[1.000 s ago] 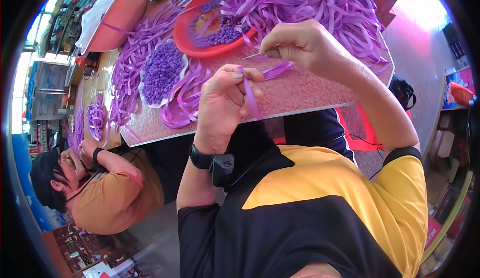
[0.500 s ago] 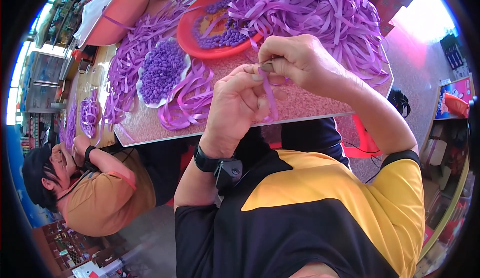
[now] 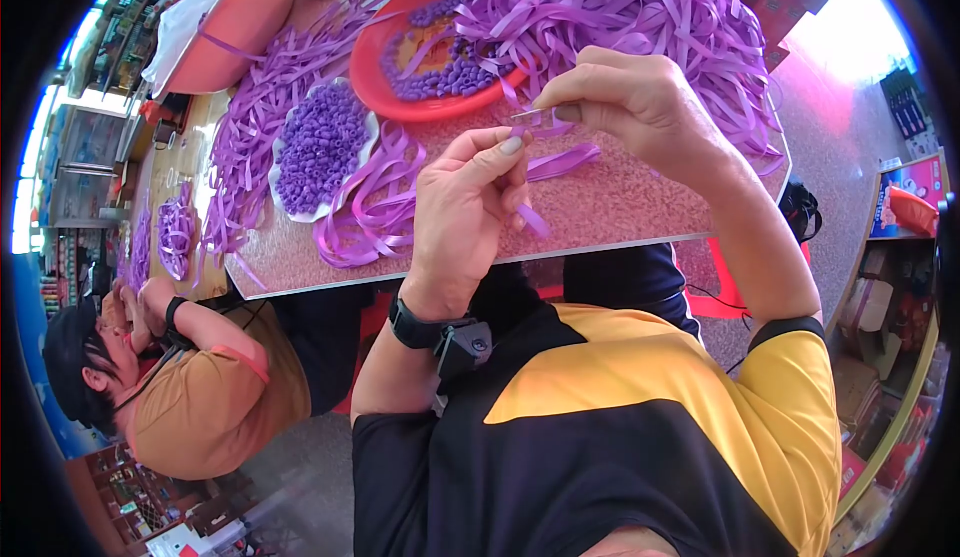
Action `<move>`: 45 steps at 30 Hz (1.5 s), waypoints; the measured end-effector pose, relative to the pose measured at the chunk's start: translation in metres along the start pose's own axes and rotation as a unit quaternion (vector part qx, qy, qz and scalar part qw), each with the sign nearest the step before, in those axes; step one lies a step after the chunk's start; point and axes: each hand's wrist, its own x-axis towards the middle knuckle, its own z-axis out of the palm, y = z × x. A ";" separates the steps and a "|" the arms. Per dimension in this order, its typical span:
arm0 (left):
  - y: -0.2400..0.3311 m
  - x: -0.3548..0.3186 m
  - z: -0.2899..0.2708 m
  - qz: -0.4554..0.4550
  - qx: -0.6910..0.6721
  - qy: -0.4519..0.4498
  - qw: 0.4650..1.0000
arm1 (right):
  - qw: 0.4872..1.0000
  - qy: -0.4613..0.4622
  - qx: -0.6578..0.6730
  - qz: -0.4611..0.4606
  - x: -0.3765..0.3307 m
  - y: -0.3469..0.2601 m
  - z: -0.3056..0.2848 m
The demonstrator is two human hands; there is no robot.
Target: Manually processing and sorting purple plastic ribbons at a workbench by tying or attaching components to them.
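Observation:
Over the front of the table, my left hand (image 3: pixel 462 207) is closed, thumb and forefinger pinching a purple ribbon (image 3: pixel 560 163). One length of it runs off to the right and a short loop hangs below the fingers. Just above and to the right, my right hand (image 3: pixel 640 107) pinches a thin, pointed silver needle-like piece (image 3: pixel 524 114), its tip close to the left fingertips. Loose purple ribbon loops (image 3: pixel 370 212) lie left of my left hand. Beyond them, purple beads (image 3: pixel 320 152) fill a white scalloped dish (image 3: pixel 371 147).
A red plate (image 3: pixel 368 92) with more purple beads stands behind my hands. A large heap of purple ribbon (image 3: pixel 620 17) covers the table's far right. At the far left is a pink basin (image 3: pixel 235 32). A co-worker (image 3: pixel 205 397) in a brown shirt sits to my left.
My right hand has moved up and right, away from the left fingers, and the needle-like piece now shows. The ribbon now stretches right from my left hand.

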 end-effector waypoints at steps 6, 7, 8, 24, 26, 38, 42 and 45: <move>-0.002 0.001 -0.005 0.010 -0.031 -0.015 0.999 | 0.996 -0.022 -0.086 -0.007 -0.001 0.001 -0.002; -0.002 0.001 -0.006 0.009 -0.035 -0.015 0.999 | 0.996 -0.025 -0.084 -0.014 -0.001 0.002 -0.001; -0.002 0.002 -0.006 0.007 -0.039 -0.015 0.999 | 0.996 -0.029 -0.082 -0.022 -0.001 0.003 0.000; -0.003 0.000 -0.011 -0.010 -0.026 -0.011 1.000 | 0.989 -0.044 -0.137 -0.041 -0.002 0.004 0.005; -0.002 0.000 -0.017 -0.013 -0.002 -0.033 0.999 | 0.985 -0.037 -0.157 -0.066 -0.001 0.004 0.004; 0.002 -0.004 -0.015 0.084 0.077 0.060 0.992 | 0.977 -0.007 -0.199 -0.073 0.002 0.004 0.003; 0.004 -0.005 -0.019 0.084 0.062 0.079 0.991 | 0.970 -0.015 -0.234 -0.064 0.001 0.010 -0.006; 0.002 -0.003 -0.021 0.084 0.056 0.081 0.992 | 0.963 -0.034 -0.261 -0.058 0.002 0.004 -0.007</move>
